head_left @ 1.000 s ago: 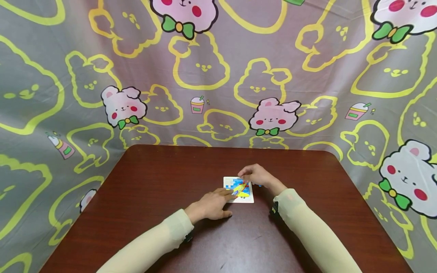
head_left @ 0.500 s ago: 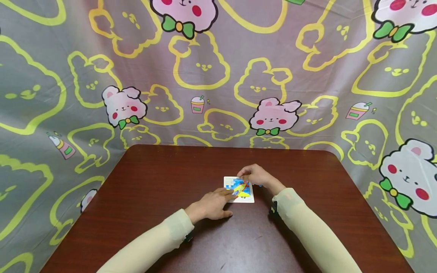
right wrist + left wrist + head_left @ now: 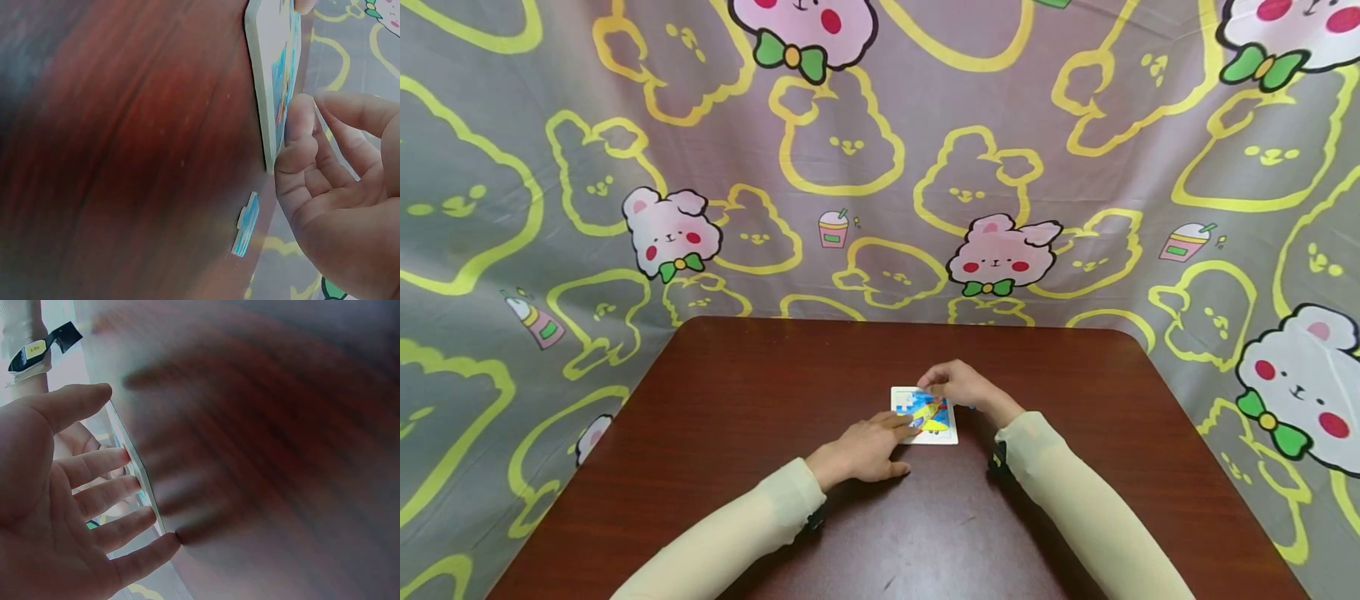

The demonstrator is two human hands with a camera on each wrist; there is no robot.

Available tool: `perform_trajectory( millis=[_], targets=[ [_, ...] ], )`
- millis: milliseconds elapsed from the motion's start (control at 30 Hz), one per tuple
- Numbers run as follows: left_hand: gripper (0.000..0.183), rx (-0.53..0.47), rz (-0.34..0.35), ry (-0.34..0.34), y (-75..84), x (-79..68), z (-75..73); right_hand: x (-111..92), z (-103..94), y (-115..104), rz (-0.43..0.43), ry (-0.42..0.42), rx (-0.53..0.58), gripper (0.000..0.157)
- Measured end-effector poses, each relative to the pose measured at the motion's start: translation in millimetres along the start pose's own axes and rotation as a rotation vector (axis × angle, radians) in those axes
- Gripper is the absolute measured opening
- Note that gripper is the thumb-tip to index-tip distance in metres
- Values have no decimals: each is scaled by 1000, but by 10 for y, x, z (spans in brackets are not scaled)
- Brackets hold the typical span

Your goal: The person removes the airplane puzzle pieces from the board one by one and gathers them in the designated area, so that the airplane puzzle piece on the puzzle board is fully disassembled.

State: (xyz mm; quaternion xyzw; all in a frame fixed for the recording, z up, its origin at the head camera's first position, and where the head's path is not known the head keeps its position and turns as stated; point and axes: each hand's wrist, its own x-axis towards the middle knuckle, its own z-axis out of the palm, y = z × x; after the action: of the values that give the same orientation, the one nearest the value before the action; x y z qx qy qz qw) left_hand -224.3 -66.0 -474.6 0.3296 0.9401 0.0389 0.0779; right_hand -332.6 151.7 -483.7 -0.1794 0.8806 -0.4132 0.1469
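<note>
A small white-framed jigsaw puzzle (image 3: pixel 950 440) with a blue and yellow picture lies flat near the middle of the table. A pale unfilled patch shows at its upper left. My left hand (image 3: pixel 867 450) rests its fairly straight fingers on the puzzle's left side, thumb spread apart on the near side. Over the far edge of the puzzle, my right hand (image 3: pixel 962 387) has bent fingers, thumb and fingertips close together on or just above the picture. Whether a piece sits between them is hidden. A loose blue puzzle piece (image 3: pixel 247 226) lies on the table beside the board, near the right hand.
The dark reddish-brown wooden table (image 3: pixel 760 383) extends on all sides of the puzzle. A grey curtain (image 3: pixel 880 108) with yellow outlines and cartoon rabbits hangs behind and at both sides. A black wrist strap (image 3: pixel 997 457) sits at the right cuff.
My right hand has shifted slightly left along the puzzle's far edge. The left hand and the puzzle stay practically where they were.
</note>
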Motion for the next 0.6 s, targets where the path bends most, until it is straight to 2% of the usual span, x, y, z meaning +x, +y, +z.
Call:
perform_trajectory(
  millis=[133,600],
  targets=[
    [62,6,4,12,-2,0,5,12,36,-13,-29,-24,5,17],
    [63,2,13,19,-2,-4,5,41,135,-147,-34,-67,22,16]
  ],
)
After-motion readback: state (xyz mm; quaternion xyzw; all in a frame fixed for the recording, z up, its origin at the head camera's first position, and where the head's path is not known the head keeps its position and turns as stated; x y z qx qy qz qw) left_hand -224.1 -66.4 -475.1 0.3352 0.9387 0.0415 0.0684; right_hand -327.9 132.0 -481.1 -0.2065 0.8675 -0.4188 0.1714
